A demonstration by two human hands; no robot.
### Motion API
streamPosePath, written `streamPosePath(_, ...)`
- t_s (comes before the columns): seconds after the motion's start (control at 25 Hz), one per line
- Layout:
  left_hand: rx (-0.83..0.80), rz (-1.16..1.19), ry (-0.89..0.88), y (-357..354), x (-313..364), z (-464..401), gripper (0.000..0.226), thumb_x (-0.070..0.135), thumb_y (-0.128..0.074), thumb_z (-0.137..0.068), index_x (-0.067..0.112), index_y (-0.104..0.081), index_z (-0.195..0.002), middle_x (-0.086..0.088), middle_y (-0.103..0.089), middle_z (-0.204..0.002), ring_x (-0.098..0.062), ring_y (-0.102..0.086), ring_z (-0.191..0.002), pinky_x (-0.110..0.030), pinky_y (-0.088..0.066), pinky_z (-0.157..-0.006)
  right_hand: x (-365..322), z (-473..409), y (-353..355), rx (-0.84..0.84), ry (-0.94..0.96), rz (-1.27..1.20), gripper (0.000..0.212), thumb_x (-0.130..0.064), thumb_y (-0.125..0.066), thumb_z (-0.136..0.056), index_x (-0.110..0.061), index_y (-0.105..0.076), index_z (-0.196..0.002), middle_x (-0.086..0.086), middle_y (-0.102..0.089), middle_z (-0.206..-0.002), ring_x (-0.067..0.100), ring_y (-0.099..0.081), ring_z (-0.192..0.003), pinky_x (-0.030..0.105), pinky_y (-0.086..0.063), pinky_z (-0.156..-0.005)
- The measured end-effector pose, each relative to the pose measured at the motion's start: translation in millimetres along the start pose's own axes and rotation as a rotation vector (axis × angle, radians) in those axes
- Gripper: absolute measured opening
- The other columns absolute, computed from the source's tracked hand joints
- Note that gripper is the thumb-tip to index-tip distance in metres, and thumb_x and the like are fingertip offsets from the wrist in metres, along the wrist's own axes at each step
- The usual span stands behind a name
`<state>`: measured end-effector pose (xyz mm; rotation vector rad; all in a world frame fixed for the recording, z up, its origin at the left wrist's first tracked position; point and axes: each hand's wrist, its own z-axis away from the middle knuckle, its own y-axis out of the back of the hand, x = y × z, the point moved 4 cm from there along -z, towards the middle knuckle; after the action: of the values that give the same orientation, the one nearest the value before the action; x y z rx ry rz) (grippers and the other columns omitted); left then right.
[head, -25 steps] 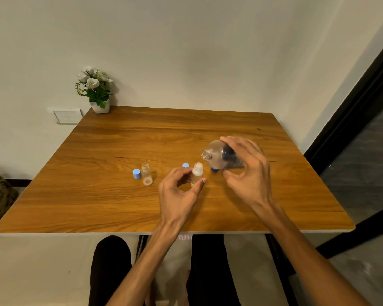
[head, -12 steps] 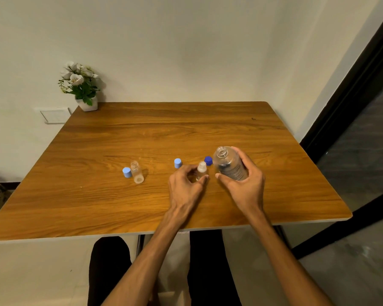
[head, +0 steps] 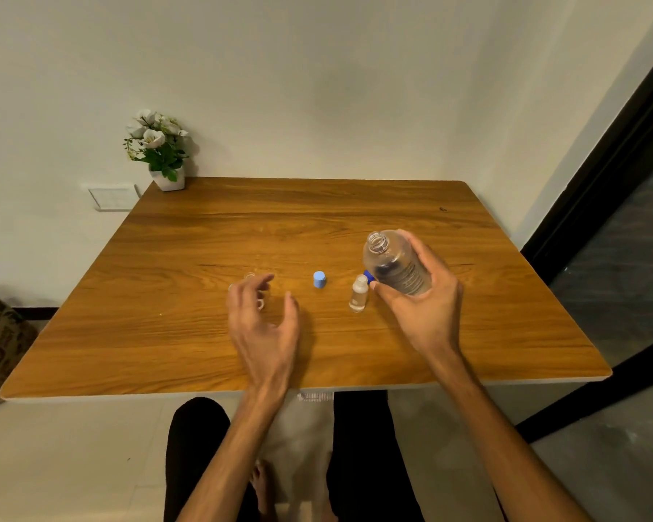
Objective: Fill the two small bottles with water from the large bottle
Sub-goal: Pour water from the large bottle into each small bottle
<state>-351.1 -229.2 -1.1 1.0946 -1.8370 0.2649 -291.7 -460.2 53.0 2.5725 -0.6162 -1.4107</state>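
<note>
Now the right hand [head: 425, 307] grasps the large bottle [head: 394, 263] around its lower body, thumb on the near side and fingers wrapped behind, holding it uncapped and tilted with the mouth toward the far left. Its dark blue cap [head: 368, 275] peeks out on the table [head: 166, 333] just behind the thumb. Immediately left of that hand stands one small bottle [head: 358, 294], upright, with a pale top, seemingly holding some water. Between the hands sits a light blue cap [head: 319, 279]. The left hand [head: 262, 322] hovers released, fingers spread and loosely curved, over the second small bottle [head: 259, 295], which is mostly hidden beneath the fingers; whether it is touched cannot be told.

Judging by their look, the small bottles are light, clear plastic with narrow necks, easily tipped, so each wants pinching low on its body while water goes in. The large bottle seems thin-walled and only partly full: a mid-body grip suits it, squeezed gently lest water spurt out.
</note>
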Motion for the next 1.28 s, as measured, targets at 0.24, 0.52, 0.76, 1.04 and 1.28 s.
streamPosePath(0.24, -0.091, -0.145, 0.192, 7.5, -41.0, -28.8, 0.069, 0.033, -0.085, -0.084, 0.009, -0.056, -0.142, -0.012, -0.057, -0.134, -0.026, -0.055, -0.119, -0.041, -0.049, -0.097, -36.7, -12.2, -13.9, -0.035, 0.172, 0.124, 0.090, -0.013, -0.097, -0.066, -0.021, -0.058, -0.147, -0.003, -0.066, -0.141, 0.011, -0.058, -0.131, 0.027, -0.055, -0.103)
streamPosePath(0.52, -0.066, 0.012, 0.151, 16.9, -35.3, -34.4, 0.039, 0.035, -0.077, -0.085, 0.013, -0.073, -0.117, 0.001, -0.066, -0.110, -0.024, -0.063, -0.103, -0.052, -0.056, -0.090, -56.9, -25.9, -33.4, -0.119, 0.283, 0.209, 0.089, -0.008, -0.092, -0.066, -0.020, -0.058, -0.148, 0.002, -0.066, -0.140, 0.021, -0.057, -0.132, 0.030, -0.050, -0.107)
streamPosePath(0.76, -0.074, 0.153, -0.025, 29.9, 16.8, -40.4, 0.034, 0.028, -0.082, -0.083, 0.013, -0.074, -0.112, 0.004, -0.073, -0.108, -0.012, -0.069, -0.099, -0.032, -0.060, -0.085, -72.4, -42.0, -34.0, -0.145, 0.403, 0.258, 0.086, -0.008, -0.089, -0.068, -0.019, -0.057, -0.148, 0.003, -0.066, -0.141, 0.023, -0.058, -0.134, 0.046, -0.049, -0.111)
streamPosePath(1.04, -0.097, 0.312, -0.077, 39.5, 57.0, -40.6, 0.036, 0.037, -0.080, -0.083, 0.016, -0.074, -0.112, 0.002, -0.074, -0.101, -0.012, -0.070, -0.089, -0.034, -0.063, -0.075, -90.4, -56.1, -28.9, -0.171, 0.589, 0.347, 0.077, -0.008, -0.084, -0.073, -0.015, -0.059, -0.145, 0.007, -0.064, -0.143, 0.026, -0.056, -0.135, 0.049, -0.049, -0.110)
streamPosePath(1.28, -0.086, 0.344, -0.098, 40.5, 66.5, -35.5, 0.037, 0.029, -0.085, -0.082, 0.011, -0.076, -0.113, 0.000, -0.074, -0.104, -0.013, -0.071, -0.091, -0.029, -0.062, -0.076, -96.8, -61.2, -27.0, -0.169, 0.700, 0.388, 0.073, -0.007, -0.082, -0.074, -0.012, -0.061, -0.144, 0.013, -0.063, -0.143, 0.032, -0.055, -0.135, 0.054, -0.049, -0.108)
